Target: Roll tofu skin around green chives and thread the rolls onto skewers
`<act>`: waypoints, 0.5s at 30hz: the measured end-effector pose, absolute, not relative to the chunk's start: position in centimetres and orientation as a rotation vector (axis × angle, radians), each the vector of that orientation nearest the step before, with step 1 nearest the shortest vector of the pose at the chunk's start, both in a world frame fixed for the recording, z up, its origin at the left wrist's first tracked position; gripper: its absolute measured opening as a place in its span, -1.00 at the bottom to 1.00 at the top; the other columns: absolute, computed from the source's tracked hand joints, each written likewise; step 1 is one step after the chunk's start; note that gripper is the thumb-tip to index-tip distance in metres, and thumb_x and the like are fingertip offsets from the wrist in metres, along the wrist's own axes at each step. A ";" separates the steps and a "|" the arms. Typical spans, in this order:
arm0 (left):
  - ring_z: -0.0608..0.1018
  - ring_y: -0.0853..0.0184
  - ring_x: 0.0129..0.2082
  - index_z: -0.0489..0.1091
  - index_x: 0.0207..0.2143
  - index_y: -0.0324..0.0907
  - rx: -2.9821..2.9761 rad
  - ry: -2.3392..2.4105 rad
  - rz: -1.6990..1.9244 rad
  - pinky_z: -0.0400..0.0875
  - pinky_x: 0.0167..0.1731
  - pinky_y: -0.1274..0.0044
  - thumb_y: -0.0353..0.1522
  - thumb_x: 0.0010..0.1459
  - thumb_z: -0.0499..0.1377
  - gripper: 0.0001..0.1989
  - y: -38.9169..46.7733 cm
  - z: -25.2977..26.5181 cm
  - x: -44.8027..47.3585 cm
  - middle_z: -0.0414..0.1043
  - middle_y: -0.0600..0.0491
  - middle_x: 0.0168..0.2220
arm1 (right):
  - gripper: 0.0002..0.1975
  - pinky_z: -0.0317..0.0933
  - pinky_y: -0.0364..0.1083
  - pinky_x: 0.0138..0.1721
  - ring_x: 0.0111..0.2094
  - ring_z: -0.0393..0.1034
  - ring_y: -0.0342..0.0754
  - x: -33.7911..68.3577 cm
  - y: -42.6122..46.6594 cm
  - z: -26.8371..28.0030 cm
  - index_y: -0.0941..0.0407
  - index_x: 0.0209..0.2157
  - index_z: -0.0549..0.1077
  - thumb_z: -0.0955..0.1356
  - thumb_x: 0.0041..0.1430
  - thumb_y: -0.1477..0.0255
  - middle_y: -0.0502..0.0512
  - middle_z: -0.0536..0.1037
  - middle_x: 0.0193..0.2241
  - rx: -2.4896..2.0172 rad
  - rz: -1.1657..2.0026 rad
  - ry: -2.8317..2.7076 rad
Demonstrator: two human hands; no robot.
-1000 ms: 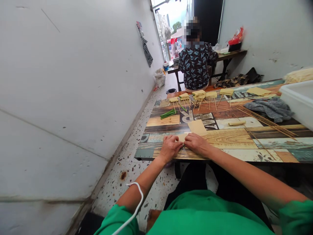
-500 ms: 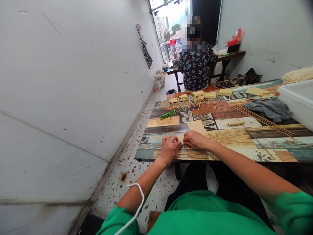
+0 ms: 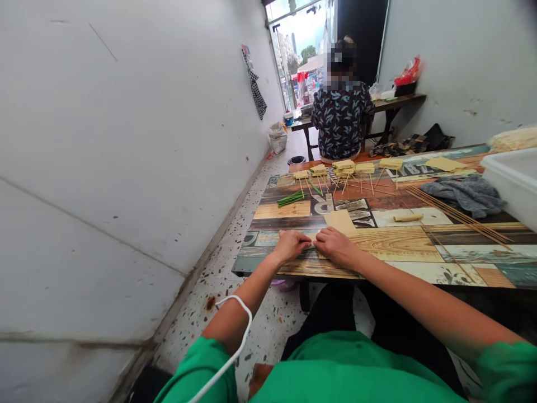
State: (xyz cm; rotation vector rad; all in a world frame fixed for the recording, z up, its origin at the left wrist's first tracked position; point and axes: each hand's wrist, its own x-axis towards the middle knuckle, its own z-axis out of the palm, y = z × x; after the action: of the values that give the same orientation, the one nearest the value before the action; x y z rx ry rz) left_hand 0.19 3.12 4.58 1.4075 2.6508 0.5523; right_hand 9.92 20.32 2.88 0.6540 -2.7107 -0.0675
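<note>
My left hand [image 3: 292, 245] and my right hand [image 3: 334, 244] are close together near the table's front edge. Between them is a pale yellow sheet that looks like tofu skin [image 3: 312, 237], pinched at its near edge by the curled fingers of both hands. Most of this sheet is hidden by the hands. Just beyond my right hand, another flat tofu skin sheet [image 3: 340, 222] lies on the table. A single finished-looking roll [image 3: 408, 218] rests to the right. Green chive-like stalks [image 3: 291, 198] lie in a small bunch beyond my left hand.
Several skewered rolls [image 3: 344, 166] line the far side of the wood-patterned table [image 3: 394, 242]. Loose skewers [image 3: 457, 215], a grey cloth [image 3: 465, 190] and a white tub [image 3: 514, 176] are at the right. Beyond the table sits a person [image 3: 339, 120], back turned. A wall [image 3: 126, 168] stands left.
My left hand has shifted slightly, its fingers now pointing more to the right at the sheet's edge. My right hand stays on the sheet. The whole view has tilted a little.
</note>
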 end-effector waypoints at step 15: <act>0.44 0.27 -0.27 0.55 -0.41 -0.09 1.632 2.836 0.506 0.03 -0.22 0.35 -0.36 0.27 0.15 -0.78 3.8 3.2 1.3 0.57 0.05 -0.35 | -0.74 0.00 -0.04 -0.15 -0.22 0.21 0.00 9.9 20.8 2.8 0.21 -0.24 0.52 0.23 0.35 0.43 0.17 0.48 -0.31 0.566 -0.059 -2.709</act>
State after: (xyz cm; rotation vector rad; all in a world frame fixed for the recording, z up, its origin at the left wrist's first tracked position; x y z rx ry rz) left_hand 1.32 3.81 3.21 1.6319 2.8358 0.5056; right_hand 9.93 20.78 2.85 0.5657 -2.7094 -0.0586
